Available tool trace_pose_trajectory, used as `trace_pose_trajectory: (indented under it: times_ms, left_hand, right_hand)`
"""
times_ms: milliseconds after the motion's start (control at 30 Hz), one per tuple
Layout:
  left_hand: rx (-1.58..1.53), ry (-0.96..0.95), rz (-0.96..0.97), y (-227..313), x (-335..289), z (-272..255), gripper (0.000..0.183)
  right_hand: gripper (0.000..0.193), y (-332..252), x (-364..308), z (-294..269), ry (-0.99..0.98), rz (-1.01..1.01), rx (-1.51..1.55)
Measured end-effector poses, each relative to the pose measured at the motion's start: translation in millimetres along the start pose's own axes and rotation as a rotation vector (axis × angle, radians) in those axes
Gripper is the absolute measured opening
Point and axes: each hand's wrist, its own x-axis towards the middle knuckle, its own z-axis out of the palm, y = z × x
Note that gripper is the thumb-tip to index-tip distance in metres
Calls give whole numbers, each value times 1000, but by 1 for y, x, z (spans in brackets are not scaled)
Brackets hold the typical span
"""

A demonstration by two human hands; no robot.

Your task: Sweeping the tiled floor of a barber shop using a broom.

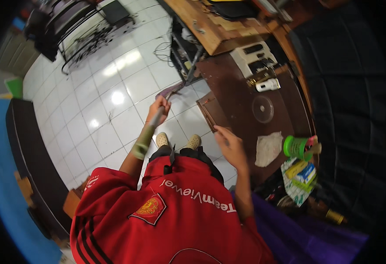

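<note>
My left hand (158,110) is closed around a long handle, grey near the fist and green (143,140) toward my forearm. Purple bristles (170,91) show at its far end, low over the floor, so it looks like a broom. My right hand (231,147) is slightly blurred, with its fingers stretched toward the near edge of a small brown panel (215,110) at the side of the brown counter (241,119). The fingertips seem to meet that edge; no grip on it can be made out.
White floor tiles (91,105) carry dark scattered bits (98,37) beneath a chair (76,22) at far left. On the counter lie a white hair clipper (268,85), a clear round lid (262,109), a crumpled cloth (268,149) and a green basket (295,147). A black bench (34,163) stands left.
</note>
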Motion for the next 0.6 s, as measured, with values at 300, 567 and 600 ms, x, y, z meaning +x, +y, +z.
trace_pose_trajectory:
  times_ms: [300, 567, 600]
  left_hand:
    - [-227, 622, -280, -26, -33, -25, 25]
    - [-266, 676, -598, -77, -39, 15, 17]
    - [-144, 605, -489, -81, -37, 19, 16]
  right_hand:
    - [57, 159, 141, 143, -347, -144, -491]
    - [59, 259, 263, 214, -459, 42, -1108]
    - [58, 274, 281, 207, -472, 33, -1239]
